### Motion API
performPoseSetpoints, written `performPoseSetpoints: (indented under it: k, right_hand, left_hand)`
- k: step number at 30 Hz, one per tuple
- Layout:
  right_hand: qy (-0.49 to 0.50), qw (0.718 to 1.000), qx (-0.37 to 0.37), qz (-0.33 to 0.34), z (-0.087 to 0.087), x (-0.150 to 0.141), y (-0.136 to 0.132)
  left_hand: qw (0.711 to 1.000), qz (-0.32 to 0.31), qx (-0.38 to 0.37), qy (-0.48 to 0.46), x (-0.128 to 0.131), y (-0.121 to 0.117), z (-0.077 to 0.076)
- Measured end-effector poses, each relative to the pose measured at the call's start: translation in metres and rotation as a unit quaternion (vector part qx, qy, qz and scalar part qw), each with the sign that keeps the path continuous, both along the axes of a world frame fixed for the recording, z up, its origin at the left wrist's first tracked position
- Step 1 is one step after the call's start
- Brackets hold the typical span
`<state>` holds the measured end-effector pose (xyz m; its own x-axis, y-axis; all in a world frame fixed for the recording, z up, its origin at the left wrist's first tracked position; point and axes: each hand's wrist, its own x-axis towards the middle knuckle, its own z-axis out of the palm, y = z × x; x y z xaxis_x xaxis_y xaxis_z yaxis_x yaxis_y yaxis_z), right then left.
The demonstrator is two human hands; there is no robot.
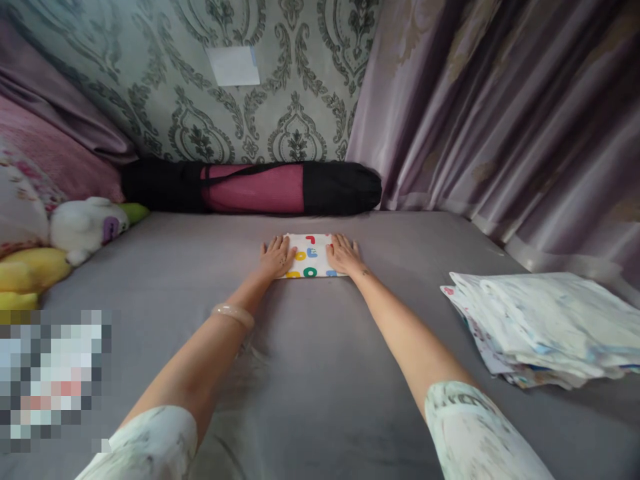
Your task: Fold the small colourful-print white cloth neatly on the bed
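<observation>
On bed point(320, 373), hands flat on folded cloth point(311, 256)

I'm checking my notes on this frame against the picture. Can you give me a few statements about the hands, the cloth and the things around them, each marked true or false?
1. Both hands, left hand and right hand, lie flat on the folded cloth. True.
2. The cloth is plain white. False: it has coloured shapes printed on it.
3. A stack of cloths lies on the person's right. True.
4. The left wrist is bare. False: it wears a bangle.
5. A rolled mat in a black bag lies by the wall. True.
</observation>
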<state>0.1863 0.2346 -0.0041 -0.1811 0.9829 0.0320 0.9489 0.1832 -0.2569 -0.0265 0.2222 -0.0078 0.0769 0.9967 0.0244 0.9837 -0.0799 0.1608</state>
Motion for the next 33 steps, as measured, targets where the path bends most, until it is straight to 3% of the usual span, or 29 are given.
performPoseSetpoints:
  k: [5, 9, 18, 24, 29, 33]
  right_hand:
    - [-0.004, 1.0, -0.01, 0.001, 0.008, -0.003, 0.001]
    - [0.002, 1.0, 0.016, 0.011, 0.015, -0.013, -0.001]
    - [-0.003, 0.999, 0.017, 0.031, 0.002, -0.027, -0.005]
    - [-0.002, 1.0, 0.006, 0.028, 0.006, -0.026, -0.005]
    - [0.003, 0.999, 0.019, 0.029, 0.012, -0.034, -0.007]
    - [-0.001, 0.998, 0.026, 0.054, 0.008, -0.04, -0.008]
  left_hand:
    - [1.0, -0.005, -0.011, -0.004, 0.0, 0.002, 0.008]
    - [0.999, -0.007, 0.036, 0.016, 0.009, 0.003, 0.013]
    - [0.999, -0.01, 0.039, 0.011, 0.021, 0.002, -0.003]
    - [1.0, -0.01, 0.029, 0.007, 0.023, 0.001, 0.003]
    - [0.996, -0.02, 0.081, 0.035, 0.035, -0.005, 0.007]
    - [0.998, -0.028, 0.058, 0.028, 0.044, -0.01, 0.005]
